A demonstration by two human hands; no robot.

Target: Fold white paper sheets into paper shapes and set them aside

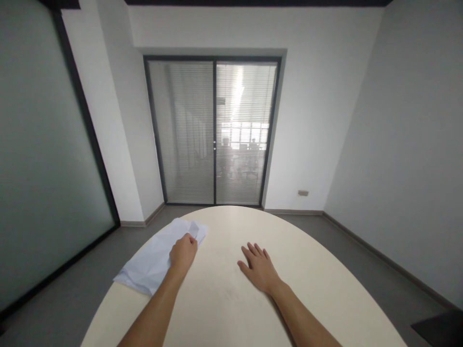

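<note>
A creased white sheet of paper (154,258) lies on the left side of the pale round table (231,313), reaching its rim. Closed into a fist, my left hand (183,250) is at the paper's right side, where a raised fold stands beside the thumb. The curled fingers appear to grip that edge, though the hand covers the contact itself. My right hand (258,267) rests palm down on the bare tabletop, fingers spread and holding nothing. A gap of tabletop separates it from the paper.
Beyond the table's far edge is a dark-framed glass door (215,130) with blinds. A frosted glass panel (43,159) stands at left, a white wall (405,144) at right. A dark object (441,327) shows at the lower right corner.
</note>
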